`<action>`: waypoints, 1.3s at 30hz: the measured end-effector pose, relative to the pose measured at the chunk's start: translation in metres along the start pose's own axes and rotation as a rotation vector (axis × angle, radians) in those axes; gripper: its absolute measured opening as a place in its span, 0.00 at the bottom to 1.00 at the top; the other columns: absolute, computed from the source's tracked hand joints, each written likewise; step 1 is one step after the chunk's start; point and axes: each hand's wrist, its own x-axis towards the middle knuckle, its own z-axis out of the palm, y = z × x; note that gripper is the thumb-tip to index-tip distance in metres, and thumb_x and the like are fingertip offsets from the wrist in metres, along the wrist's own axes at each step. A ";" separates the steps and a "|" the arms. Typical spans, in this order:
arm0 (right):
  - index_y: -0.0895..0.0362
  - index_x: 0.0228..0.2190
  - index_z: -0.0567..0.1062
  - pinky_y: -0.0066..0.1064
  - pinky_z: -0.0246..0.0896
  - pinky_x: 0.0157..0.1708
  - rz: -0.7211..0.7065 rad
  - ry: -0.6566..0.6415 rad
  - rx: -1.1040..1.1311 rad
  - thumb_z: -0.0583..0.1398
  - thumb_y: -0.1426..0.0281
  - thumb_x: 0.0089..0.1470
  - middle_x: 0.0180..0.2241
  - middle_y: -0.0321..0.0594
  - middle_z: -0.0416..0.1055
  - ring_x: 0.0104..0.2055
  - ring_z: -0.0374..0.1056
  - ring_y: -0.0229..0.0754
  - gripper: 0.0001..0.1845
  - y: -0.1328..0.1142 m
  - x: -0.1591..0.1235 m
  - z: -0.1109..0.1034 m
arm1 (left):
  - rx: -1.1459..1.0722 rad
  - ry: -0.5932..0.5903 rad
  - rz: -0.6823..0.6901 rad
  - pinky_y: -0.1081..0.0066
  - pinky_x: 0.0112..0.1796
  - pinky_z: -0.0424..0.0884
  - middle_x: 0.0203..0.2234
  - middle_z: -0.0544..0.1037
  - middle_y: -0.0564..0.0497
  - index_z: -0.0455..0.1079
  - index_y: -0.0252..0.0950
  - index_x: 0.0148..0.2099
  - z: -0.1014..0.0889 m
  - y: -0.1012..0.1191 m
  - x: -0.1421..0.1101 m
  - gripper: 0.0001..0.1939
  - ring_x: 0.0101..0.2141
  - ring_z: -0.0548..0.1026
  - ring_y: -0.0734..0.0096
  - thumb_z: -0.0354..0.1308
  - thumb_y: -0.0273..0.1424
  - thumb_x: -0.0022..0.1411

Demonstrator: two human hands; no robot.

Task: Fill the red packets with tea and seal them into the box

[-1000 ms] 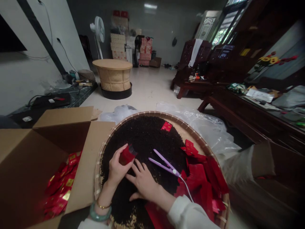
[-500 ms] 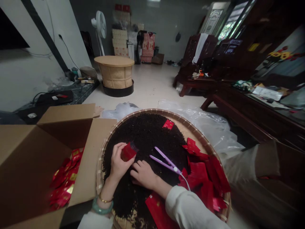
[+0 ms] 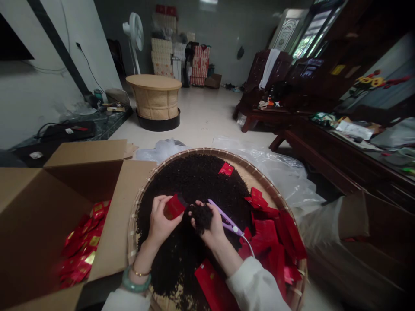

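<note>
My left hand [image 3: 161, 220] grips a small red pouch [image 3: 175, 206], its mouth tilted to the right. Just beside that mouth, my right hand [image 3: 212, 224] is cupped palm up around a heap of dark tea leaves [image 3: 201, 217]. Both hands are over a round bamboo tray [image 3: 262, 170] spread with loose dark leaves. A lilac hair straightener [image 3: 231, 224] lies on the leaves, partly behind my right hand. Red pouches [image 3: 267, 233] are piled on the tray's right side. One red packet [image 3: 226, 169] rests near the far rim, and a red pouch [image 3: 215, 287] lies by my right forearm.
An open cardboard box [image 3: 110, 224] at the left holds several filled red packets [image 3: 86, 246]. Clear plastic sheeting [image 3: 275, 164] covers the floor behind the tray. At the right stand another carton [image 3: 353, 216] and a dark wooden table [image 3: 324, 147]. A woven drum-shaped basket [image 3: 157, 101] stands farther back.
My right hand has turned from palm down on the leaves to palm up, lifting a handful toward the pouch. My left hand still holds the pouch in nearly the same place.
</note>
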 end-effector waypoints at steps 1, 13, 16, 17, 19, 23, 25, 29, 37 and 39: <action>0.55 0.31 0.75 0.38 0.68 0.31 0.009 0.001 0.062 0.55 0.60 0.49 0.32 0.40 0.76 0.33 0.73 0.45 0.14 -0.003 -0.001 0.000 | -0.008 -0.016 -0.001 0.63 0.41 0.73 0.40 0.65 0.47 0.65 0.36 0.47 0.001 0.000 -0.001 0.21 0.41 0.70 0.62 0.63 0.32 0.50; 0.53 0.27 0.75 0.41 0.62 0.52 -0.328 0.119 0.177 0.54 0.61 0.51 0.30 0.35 0.76 0.38 0.73 0.41 0.12 -0.023 -0.006 0.019 | 0.037 -0.245 0.099 0.59 0.41 0.70 0.37 0.67 0.47 0.67 0.37 0.46 0.014 0.011 -0.011 0.25 0.40 0.69 0.59 0.61 0.22 0.42; 0.53 0.29 0.75 0.42 0.62 0.52 -0.405 0.113 0.098 0.54 0.60 0.51 0.31 0.35 0.76 0.39 0.73 0.42 0.13 -0.020 -0.008 0.027 | 0.005 -0.264 0.086 0.59 0.42 0.70 0.37 0.67 0.47 0.67 0.37 0.46 0.017 0.014 -0.014 0.25 0.40 0.68 0.58 0.61 0.21 0.42; 0.53 0.29 0.75 0.42 0.62 0.52 -0.429 0.106 0.064 0.54 0.60 0.51 0.31 0.35 0.76 0.39 0.72 0.42 0.13 -0.018 -0.009 0.029 | -0.008 -0.264 0.076 0.59 0.42 0.70 0.38 0.67 0.47 0.67 0.37 0.46 0.017 0.014 -0.014 0.25 0.40 0.69 0.58 0.61 0.21 0.42; 0.53 0.29 0.75 0.41 0.61 0.51 -0.452 0.103 0.024 0.54 0.60 0.52 0.31 0.34 0.76 0.38 0.72 0.42 0.13 -0.016 -0.010 0.032 | -0.035 -0.263 0.057 0.59 0.42 0.70 0.37 0.67 0.47 0.67 0.37 0.46 0.018 0.014 -0.014 0.25 0.40 0.69 0.58 0.61 0.21 0.42; 0.54 0.30 0.75 0.38 0.62 0.48 -0.461 0.126 -0.023 0.54 0.61 0.51 0.32 0.34 0.75 0.37 0.71 0.41 0.13 -0.013 -0.014 0.035 | -0.067 -0.261 0.042 0.60 0.41 0.70 0.37 0.68 0.48 0.67 0.38 0.45 0.018 0.014 -0.014 0.23 0.40 0.69 0.59 0.62 0.22 0.43; 0.54 0.30 0.75 0.37 0.62 0.46 -0.479 0.126 -0.058 0.54 0.61 0.50 0.31 0.35 0.75 0.37 0.70 0.41 0.13 -0.012 -0.014 0.036 | -0.072 -0.255 0.046 0.60 0.40 0.70 0.36 0.68 0.48 0.67 0.38 0.44 0.018 0.014 -0.014 0.22 0.39 0.69 0.60 0.62 0.22 0.43; 0.54 0.31 0.74 0.37 0.62 0.44 -0.531 0.083 -0.166 0.54 0.64 0.47 0.32 0.36 0.74 0.39 0.69 0.43 0.12 -0.011 -0.015 0.034 | -0.089 -0.238 0.056 0.62 0.40 0.70 0.35 0.69 0.48 0.67 0.38 0.43 0.018 0.014 -0.014 0.21 0.39 0.69 0.60 0.62 0.22 0.43; 0.55 0.31 0.74 0.35 0.59 0.44 -0.609 0.094 -0.333 0.52 0.66 0.48 0.33 0.37 0.73 0.40 0.67 0.44 0.12 -0.005 -0.012 0.029 | -0.096 -0.234 0.057 0.63 0.39 0.70 0.35 0.70 0.48 0.68 0.36 0.42 0.020 0.010 -0.016 0.21 0.38 0.69 0.61 0.63 0.22 0.42; 0.56 0.32 0.75 0.36 0.59 0.46 -0.633 0.115 -0.383 0.52 0.65 0.49 0.34 0.38 0.73 0.42 0.67 0.45 0.14 -0.005 -0.013 0.027 | -0.091 -0.244 0.047 0.63 0.39 0.70 0.35 0.70 0.49 0.68 0.36 0.43 0.021 0.009 -0.017 0.22 0.38 0.69 0.61 0.63 0.22 0.42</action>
